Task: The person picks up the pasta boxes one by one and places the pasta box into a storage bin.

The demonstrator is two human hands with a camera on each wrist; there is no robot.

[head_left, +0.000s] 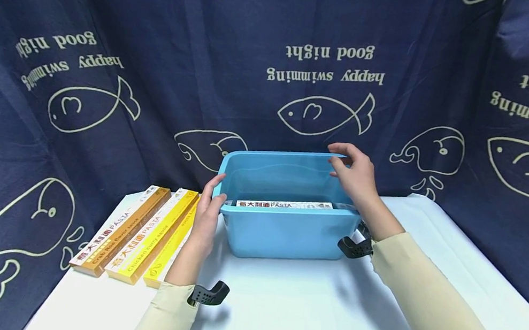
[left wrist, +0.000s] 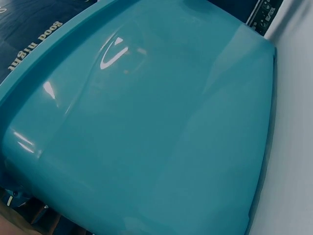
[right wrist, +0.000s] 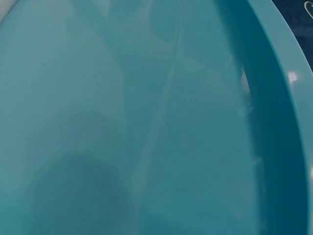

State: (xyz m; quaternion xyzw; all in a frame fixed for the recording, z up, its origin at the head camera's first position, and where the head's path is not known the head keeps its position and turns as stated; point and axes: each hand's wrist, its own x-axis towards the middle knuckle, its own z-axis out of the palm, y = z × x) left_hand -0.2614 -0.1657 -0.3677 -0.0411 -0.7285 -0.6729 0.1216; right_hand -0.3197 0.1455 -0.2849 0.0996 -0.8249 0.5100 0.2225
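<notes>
A light blue plastic bin (head_left: 286, 234) sits on the white table. Inside, along the near wall, lies a white pasta box (head_left: 284, 205) with its printed edge showing. My left hand (head_left: 205, 218) holds the left rim, thumb by the near corner and fingers along the side. At the far right corner my right hand (head_left: 353, 171) grips the rim, its fingers bent over the edge and its thumb on the inner side. Both wrist views are filled by bin walls, the blue side (left wrist: 156, 122) on the left and the blue surface (right wrist: 146, 117) on the right.
Left of the bin, a brown crab roe pasta box (head_left: 122, 230) and a yellow chicken curry box (head_left: 152, 236) lie side by side. A third yellow box (head_left: 173, 249) is partly hidden by my left arm. A dark blue fish-print curtain (head_left: 235, 76) stands behind the table.
</notes>
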